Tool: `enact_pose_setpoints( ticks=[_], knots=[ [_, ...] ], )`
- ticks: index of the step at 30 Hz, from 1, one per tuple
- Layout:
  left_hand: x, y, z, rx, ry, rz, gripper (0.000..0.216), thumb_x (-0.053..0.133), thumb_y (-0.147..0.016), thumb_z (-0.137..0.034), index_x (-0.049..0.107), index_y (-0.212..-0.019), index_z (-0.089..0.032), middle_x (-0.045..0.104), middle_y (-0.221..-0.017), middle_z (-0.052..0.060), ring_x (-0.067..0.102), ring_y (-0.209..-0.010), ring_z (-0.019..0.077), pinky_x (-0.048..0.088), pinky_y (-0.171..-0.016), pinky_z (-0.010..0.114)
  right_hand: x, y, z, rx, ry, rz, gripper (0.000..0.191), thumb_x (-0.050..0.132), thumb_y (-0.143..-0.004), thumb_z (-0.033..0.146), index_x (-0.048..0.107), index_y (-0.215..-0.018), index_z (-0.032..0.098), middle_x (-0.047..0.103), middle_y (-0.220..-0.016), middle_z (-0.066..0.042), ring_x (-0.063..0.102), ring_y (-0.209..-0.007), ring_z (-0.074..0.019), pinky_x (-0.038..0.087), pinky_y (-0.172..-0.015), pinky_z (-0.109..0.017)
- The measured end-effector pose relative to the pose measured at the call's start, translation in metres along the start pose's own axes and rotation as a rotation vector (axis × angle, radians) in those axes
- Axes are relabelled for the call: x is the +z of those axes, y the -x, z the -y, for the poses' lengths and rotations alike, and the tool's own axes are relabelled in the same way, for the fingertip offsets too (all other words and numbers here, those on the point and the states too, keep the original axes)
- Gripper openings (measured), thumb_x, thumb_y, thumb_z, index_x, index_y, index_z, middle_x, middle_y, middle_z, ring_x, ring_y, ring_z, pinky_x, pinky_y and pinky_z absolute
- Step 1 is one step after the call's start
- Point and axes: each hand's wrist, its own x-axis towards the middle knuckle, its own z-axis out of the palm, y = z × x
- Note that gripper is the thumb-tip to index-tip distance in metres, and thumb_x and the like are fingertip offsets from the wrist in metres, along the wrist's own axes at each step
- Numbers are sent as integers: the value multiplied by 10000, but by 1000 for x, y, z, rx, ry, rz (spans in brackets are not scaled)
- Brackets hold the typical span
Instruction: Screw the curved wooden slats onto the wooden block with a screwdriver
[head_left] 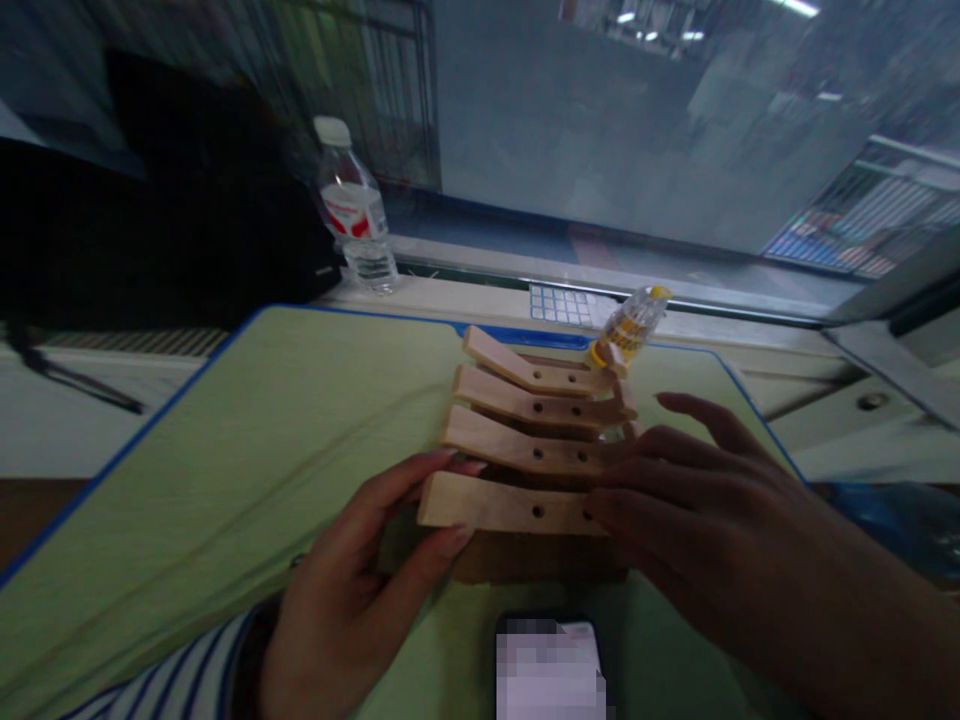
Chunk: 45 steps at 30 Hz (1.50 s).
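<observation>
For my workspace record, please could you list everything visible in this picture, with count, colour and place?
Flat wooden slats with drilled holes: four, pale tan, in a row on the mat.
Wooden block: one, dark brown, under the front slats.
Fabric mat with blue edge: one, green, under everything.
Plastic water bottle: one, clear, white cap, upright on the sill.
Small plastic bottle: one, clear, yellow cap, tilted behind the slats.
Phone: one, dark, blurred screen, front of mat.
Grid-printed card: one, blue and white, on the sill.
Left hand: one, at the front slat's left end.
Right hand: one, over the slats' right ends.
Striped sleeve: one, white and blue, on the left forearm.
</observation>
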Motion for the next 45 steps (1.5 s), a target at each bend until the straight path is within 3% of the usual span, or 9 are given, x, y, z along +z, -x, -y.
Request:
enact_pose_setpoints(
  ticks=[8, 23, 40, 45],
  knots=[
    [1, 2, 2, -25, 20, 5, 422, 611, -860, -260, 492, -1254, -352, 641, -1180, -32, 618, -1060, 125, 489, -969, 233, 3, 3, -1, 5, 4, 33, 89, 696, -799, 205, 624, -780, 255, 702, -810, 56, 635, -987, -186, 239, -1091, -455],
    [1, 2, 2, -41, 20, 18, 422, 601, -870, -270, 477, -1255, -388, 635, -1183, -60, 608, -1060, 101, 470, -976, 203, 5, 3, 2, -17, 1, 4, 115, 699, -786, 174, 622, -744, 248, 703, -746, 60, 656, -905, -175, 223, -1096, -418],
    [0, 0, -1, -42, -10, -3, 406, 606, -856, -260, 512, -1249, -295, 660, -1164, 17, 640, -1038, 177, 513, -954, 309, 6, 0, 4, -7, 30, 29, 123, 636, -813, 137, 651, -750, 241, 708, -730, 36, 656, -875, -176, 266, -1073, -436],
    [0, 0, -1, -32, 3, 1, 422, 616, -849, -248, 509, -1248, -332, 654, -1175, -5, 631, -1057, 168, 507, -958, 296, 7, 0, 3, -27, 19, -9, 126, 651, -802, 136, 631, -723, 231, 698, -702, 42, 662, -846, -184, 245, -1074, -424]
  ],
)
